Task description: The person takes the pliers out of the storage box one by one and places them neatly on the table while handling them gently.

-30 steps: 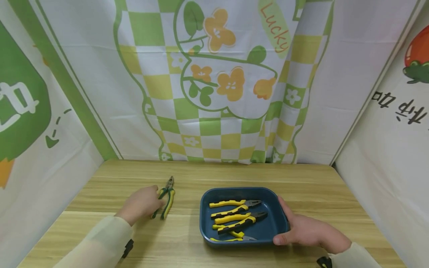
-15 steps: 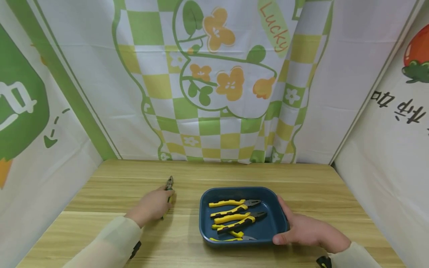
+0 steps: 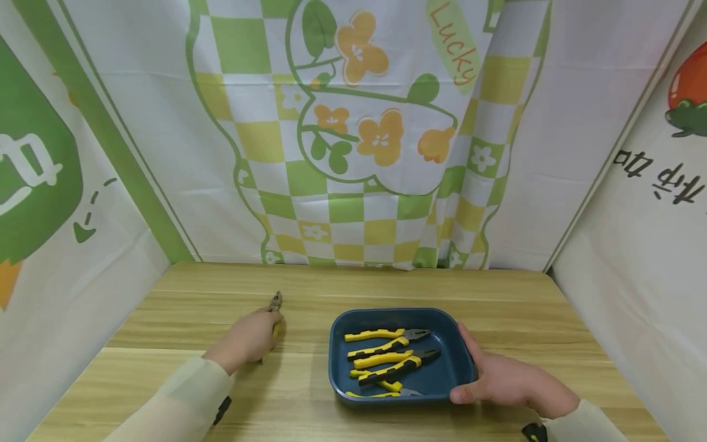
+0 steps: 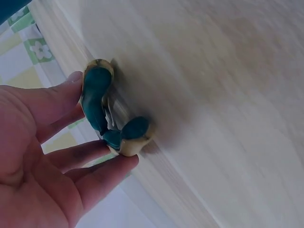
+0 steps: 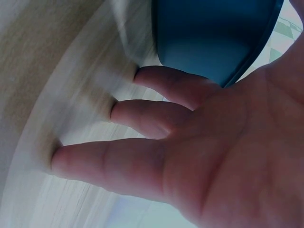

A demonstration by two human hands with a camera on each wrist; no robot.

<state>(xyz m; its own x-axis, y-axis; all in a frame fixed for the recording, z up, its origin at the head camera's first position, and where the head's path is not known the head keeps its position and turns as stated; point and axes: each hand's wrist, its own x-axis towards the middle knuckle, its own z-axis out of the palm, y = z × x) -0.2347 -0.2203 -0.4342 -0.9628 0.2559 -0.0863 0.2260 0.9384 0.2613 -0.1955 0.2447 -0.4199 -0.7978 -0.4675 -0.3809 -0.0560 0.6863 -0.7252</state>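
My left hand [image 3: 248, 337] holds combination pliers [image 3: 275, 301] over the left of the table, their grey jaws pointing toward the back. In the left wrist view, thumb and fingers pinch the green and yellow handles [image 4: 95, 97], which stand somewhat apart. My right hand [image 3: 510, 380] holds the right end of a dark blue tray [image 3: 466, 344], thumb at the front corner and a finger along the right side. Three of its fingertips rest on the table in the right wrist view. Inside the tray lie three yellow and black pliers [image 3: 389, 371], jaws toward the right.
The wooden table [image 3: 298, 417] runs back to a hanging checked cloth [image 3: 364, 215]. White printed panels stand on the left [image 3: 121, 258] and right [image 3: 635, 264]. Table surface lies between the left hand and the tray.
My left hand has moved right onto the pliers' handles and taken hold of them, and the pliers have shifted slightly. The right hand and the tray have stayed put.
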